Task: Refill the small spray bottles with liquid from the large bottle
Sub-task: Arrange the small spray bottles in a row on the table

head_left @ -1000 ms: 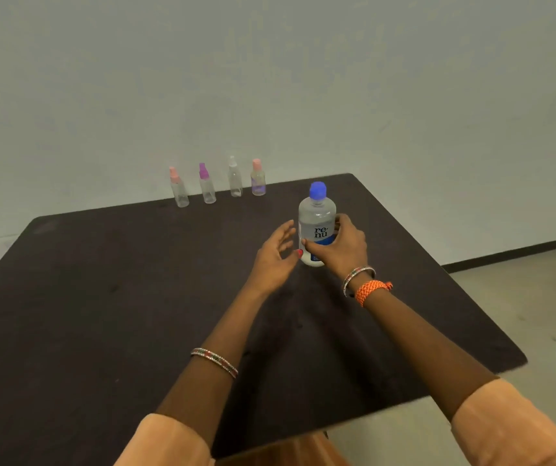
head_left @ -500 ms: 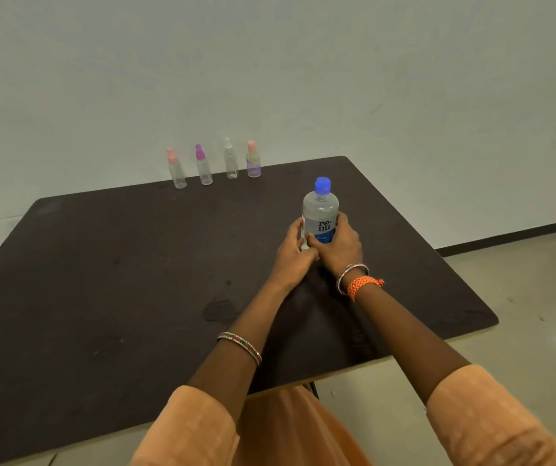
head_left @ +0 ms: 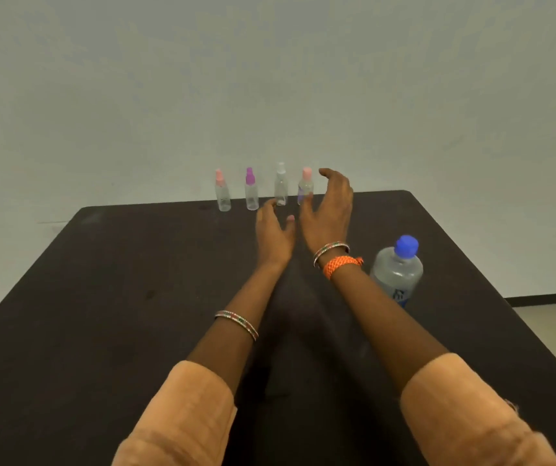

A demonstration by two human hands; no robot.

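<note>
A: Dark, matte and lightly smudged, the table (head_left: 108, 297) is a flat board with rounded far corners, set against a plain pale wall (head_left: 269, 79).

B: And the bottles?

A: The large bottle (head_left: 397, 274) is clear, rounded plastic with a blue cap, and stands upright on the table. Its lower label is blurred and partly covered by the right forearm. Well beyond the large bottle, at the table's far edge, four small spray bottles stand in a row: slim clear cylinders, one with a salmon cap (head_left: 222, 191), one with a purple cap (head_left: 251, 190), one with a clear cap (head_left: 281, 185) and one with a pink cap (head_left: 305, 186).

B: The hands?

A: Both are beyond the large bottle, close to the row. The right hand (head_left: 330, 210) has its fingers spread and gently curved, holding nothing, just beside the pink-capped bottle and overlapping its lower edge. The left hand (head_left: 274, 233) is loose and holds nothing; motion blur softens its fingertips, which overlap the clear-capped bottle's base.

B: Touching?

A: Cannot tell. Thin beaded bangles circle both arms, a woven orange band (head_left: 340, 265) sits on the right wrist, and peach fabric sleeves (head_left: 182, 418) are cut off by the bottom edge.
</note>
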